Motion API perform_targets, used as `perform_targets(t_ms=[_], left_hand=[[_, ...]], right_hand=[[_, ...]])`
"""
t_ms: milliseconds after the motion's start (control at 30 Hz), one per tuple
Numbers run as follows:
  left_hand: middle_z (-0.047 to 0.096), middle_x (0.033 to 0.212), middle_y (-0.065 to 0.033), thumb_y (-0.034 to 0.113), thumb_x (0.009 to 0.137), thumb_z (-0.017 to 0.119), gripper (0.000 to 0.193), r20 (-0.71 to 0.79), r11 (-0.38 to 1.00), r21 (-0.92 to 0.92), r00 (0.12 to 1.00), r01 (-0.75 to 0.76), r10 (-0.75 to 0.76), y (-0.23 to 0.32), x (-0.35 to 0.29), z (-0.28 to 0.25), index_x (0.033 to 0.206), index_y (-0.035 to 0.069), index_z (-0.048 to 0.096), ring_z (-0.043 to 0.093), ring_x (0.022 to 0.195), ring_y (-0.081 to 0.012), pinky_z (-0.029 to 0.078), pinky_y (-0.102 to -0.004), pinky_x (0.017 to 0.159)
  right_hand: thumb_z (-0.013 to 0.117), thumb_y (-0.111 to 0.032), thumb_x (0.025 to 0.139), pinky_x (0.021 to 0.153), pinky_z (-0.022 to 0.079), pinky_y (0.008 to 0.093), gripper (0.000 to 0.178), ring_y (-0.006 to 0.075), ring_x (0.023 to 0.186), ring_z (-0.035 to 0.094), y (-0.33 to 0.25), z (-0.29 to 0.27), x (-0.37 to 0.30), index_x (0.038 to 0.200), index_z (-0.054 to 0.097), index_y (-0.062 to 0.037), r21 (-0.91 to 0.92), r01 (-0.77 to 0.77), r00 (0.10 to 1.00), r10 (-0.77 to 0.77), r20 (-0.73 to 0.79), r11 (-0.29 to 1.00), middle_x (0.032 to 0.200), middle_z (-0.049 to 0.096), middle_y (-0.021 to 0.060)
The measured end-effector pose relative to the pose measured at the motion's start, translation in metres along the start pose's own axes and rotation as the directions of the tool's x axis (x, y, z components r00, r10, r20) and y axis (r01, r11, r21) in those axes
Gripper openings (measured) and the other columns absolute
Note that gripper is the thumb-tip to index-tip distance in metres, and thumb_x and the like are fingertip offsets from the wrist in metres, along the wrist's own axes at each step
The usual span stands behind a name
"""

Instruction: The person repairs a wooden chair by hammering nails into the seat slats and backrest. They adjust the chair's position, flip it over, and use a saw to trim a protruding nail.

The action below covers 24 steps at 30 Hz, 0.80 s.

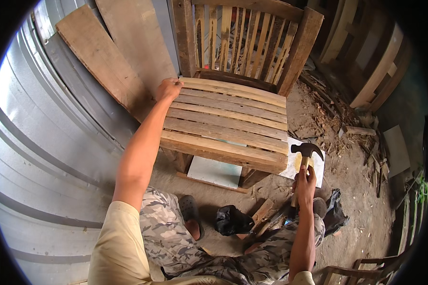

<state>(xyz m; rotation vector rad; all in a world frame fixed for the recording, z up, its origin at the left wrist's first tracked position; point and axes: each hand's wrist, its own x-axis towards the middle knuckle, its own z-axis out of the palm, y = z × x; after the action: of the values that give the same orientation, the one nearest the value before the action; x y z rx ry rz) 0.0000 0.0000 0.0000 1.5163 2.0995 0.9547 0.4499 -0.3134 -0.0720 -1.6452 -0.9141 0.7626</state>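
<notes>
A wooden chair (pixel 226 114) stands in front of me, its seat made of several pale slats with narrow gaps. At the seat's far left corner, my left hand (pixel 169 89) is closed, fingertips pinched against the end of the rearmost slat (pixel 233 89). A small dark tip shows at those fingers, too small to name. My right hand (pixel 305 183) grips a claw hammer (pixel 307 151) by its handle, just off the seat's near right corner. The hammer's dark head points up, apart from the wood. Behind the seat rises the slatted backrest (pixel 242 42).
Wide boards (pixel 97 61) lean on the corrugated metal wall (pixel 47 166) at left. Wood scraps (pixel 328 104) litter the dirt floor to the right. A black plastic bag (pixel 233 220) lies between my feet. White sheets (pixel 214 172) lie under the chair. Wooden frames (pixel 380 71) stand at far right.
</notes>
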Motion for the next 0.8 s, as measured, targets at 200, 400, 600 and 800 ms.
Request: perform_targets(t_ms=[200,400,600,800], left_hand=[[0.068,0.121,-0.0203,0.038,0.089,0.074,0.045,0.039,0.991,-0.127,0.998,-0.035,0.040,-0.008,0.007,0.000,0.126,0.012,0.067,0.065,0.111,-0.0293,0.052,-0.0418,0.093],[0.071,0.113,-0.0178,0.043,0.092,0.068,0.043,0.005,0.998,-0.012,0.998,-0.056,0.056,-0.012,0.007,0.006,0.124,0.015,0.067,0.067,0.107,-0.0318,0.052,-0.0429,0.091],[0.068,0.123,-0.0114,0.045,0.101,0.045,0.042,0.019,0.919,0.388,0.998,-0.069,0.067,0.019,-0.026,0.001,0.135,0.023,0.057,0.064,0.113,-0.0315,0.053,-0.0493,0.089],[0.035,0.156,-0.0087,0.050,0.103,0.030,0.055,0.079,0.841,0.528,0.993,-0.118,0.090,0.016,-0.033,0.005,0.153,0.026,0.035,0.028,0.146,-0.0340,0.029,-0.0516,0.117]], right_hand=[[0.051,-0.033,0.105,0.038,0.037,0.0273,0.037,0.0095,0.043,0.047,0.000,0.007,-0.002,0.119,0.052,0.0008,-0.012,-0.011,1.000,0.011,0.012,1.000,0.068,0.053,0.0026],[0.052,-0.032,0.104,0.037,0.039,0.0271,0.037,0.0098,0.043,0.049,0.005,0.002,-0.002,0.121,0.052,0.0011,-0.016,-0.033,0.999,0.034,0.041,0.999,0.069,0.054,0.0030],[0.053,-0.033,0.103,0.038,0.042,0.0283,0.038,0.0106,0.044,0.052,0.017,-0.008,-0.001,0.122,0.054,-0.0002,-0.089,-0.039,0.998,0.044,0.048,0.995,0.068,0.055,0.0034],[0.053,-0.033,0.103,0.039,0.042,0.0292,0.039,0.0116,0.045,0.052,0.013,-0.013,-0.012,0.123,0.054,0.0003,-0.125,-0.084,0.994,0.092,0.066,0.989,0.068,0.055,0.0041]])
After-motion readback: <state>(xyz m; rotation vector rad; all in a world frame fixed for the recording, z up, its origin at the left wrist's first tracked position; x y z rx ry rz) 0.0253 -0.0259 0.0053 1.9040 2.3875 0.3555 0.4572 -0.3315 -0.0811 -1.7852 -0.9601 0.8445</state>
